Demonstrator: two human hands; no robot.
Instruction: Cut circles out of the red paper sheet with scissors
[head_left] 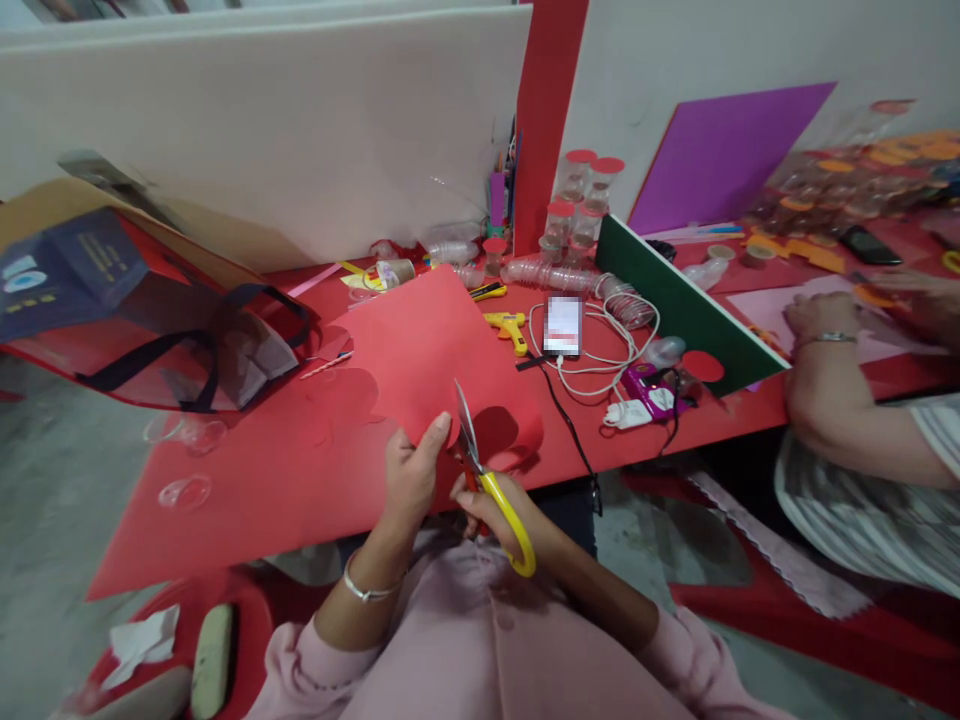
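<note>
A large sheet of red paper (427, 340) with curved cut edges is pinched at its near edge by my left hand (416, 465), thumb on top. My right hand (499, 510) grips scissors (517, 525) with yellow handles. Their metal blades point away from me, parted, at the paper's edge just right of my left thumb. Part of the right fingers is hidden behind the handle. Behind the paper's right side lies a yellow glue gun (508, 328).
A phone (564, 325) with a white cable lies beyond the paper. A green board (690, 305) stands at right, beside a co-worker's arm (847, 400). Clear plastic lids (184, 492) lie at left near a large bag (150, 310). Red-capped plastic pieces (577, 200) are stacked at the back.
</note>
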